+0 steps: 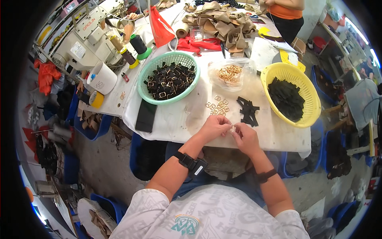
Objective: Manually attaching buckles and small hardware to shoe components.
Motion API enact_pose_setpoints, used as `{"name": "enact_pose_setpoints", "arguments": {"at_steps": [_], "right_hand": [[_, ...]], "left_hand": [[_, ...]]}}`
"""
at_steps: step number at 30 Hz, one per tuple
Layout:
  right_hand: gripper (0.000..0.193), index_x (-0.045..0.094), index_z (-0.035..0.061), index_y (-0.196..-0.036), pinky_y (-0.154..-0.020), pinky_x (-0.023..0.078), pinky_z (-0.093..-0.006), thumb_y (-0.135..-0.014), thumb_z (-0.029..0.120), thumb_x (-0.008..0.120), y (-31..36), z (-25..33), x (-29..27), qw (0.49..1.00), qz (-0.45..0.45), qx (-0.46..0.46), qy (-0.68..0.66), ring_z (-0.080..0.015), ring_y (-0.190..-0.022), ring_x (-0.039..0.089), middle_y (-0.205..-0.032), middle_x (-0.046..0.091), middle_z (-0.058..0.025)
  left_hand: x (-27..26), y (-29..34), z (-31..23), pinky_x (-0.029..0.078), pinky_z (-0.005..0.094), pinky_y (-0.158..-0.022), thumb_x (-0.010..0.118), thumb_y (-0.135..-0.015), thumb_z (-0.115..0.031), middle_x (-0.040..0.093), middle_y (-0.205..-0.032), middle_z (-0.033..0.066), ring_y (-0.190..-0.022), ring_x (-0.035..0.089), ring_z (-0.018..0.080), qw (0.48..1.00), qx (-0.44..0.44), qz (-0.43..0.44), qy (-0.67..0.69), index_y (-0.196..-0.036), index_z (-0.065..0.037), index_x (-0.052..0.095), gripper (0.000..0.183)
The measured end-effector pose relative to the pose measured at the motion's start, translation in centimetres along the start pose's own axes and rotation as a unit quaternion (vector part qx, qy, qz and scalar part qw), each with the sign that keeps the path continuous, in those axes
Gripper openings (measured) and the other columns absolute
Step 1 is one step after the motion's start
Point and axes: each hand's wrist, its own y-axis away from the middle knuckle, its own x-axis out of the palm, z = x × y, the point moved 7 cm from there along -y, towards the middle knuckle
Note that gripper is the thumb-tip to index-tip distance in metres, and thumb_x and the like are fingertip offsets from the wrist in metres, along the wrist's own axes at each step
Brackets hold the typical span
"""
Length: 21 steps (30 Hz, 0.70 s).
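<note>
My left hand (215, 128) and my right hand (246, 138) meet above the near edge of the white-covered table. Between their pinched fingertips is a small pale-gold buckle (233, 128), partly hidden by the fingers. Just beyond my left hand lies a loose group of gold buckles (218, 106). Short black strap pieces (248, 110) are scattered beyond my right hand. A green basket (191, 89) on the left holds black straps fitted with gold buckles (169, 81). In the yellow basket (312, 104) on the right is a heap of plain black strap pieces (285, 99).
A clear plastic bag of gold buckles (230, 74) stands between the baskets. A black phone (146, 117) lies near the left table edge. Farther left are thread spools (138, 44), a white cup (102, 78) and a sewing machine (85, 44). A person (285, 16) stands at the far side.
</note>
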Motion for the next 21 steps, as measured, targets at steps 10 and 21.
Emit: {"name": "enact_pose_setpoints", "arguments": {"at_steps": [10, 21], "right_hand": [[0.024, 0.062, 0.0042, -0.101, -0.057, 0.048, -0.0323, -0.079, 0.005, 0.070, -0.08, 0.14, 0.29, 0.999, -0.013, -0.049, 0.010, -0.0227, -0.059, 0.059, -0.076, 0.062, -0.0096], [0.027, 0.062, 0.0043, -0.102, -0.065, 0.050, -0.0398, -0.078, 0.010, 0.071, 0.00, 0.35, -0.03, 0.999, -0.008, -0.026, 0.033, -0.0321, -0.074, 0.064, -0.081, 0.064, -0.0125]], "left_hand": [[-0.20, -0.27, 0.38, 0.048, 0.0224, -0.052, 0.065, -0.086, -0.007, 0.063, -0.067, 0.0039, -0.057, 0.058, 0.0086, 1.000, -0.003, 0.008, 0.005, -0.084, 0.002, 0.065, 0.010], [0.26, -0.25, -0.04, 0.046, 0.0223, -0.051, 0.066, -0.086, -0.009, 0.063, -0.067, 0.0037, -0.056, 0.058, 0.0084, 0.999, 0.003, 0.002, -0.034, -0.086, 0.002, 0.067, 0.011]]}}
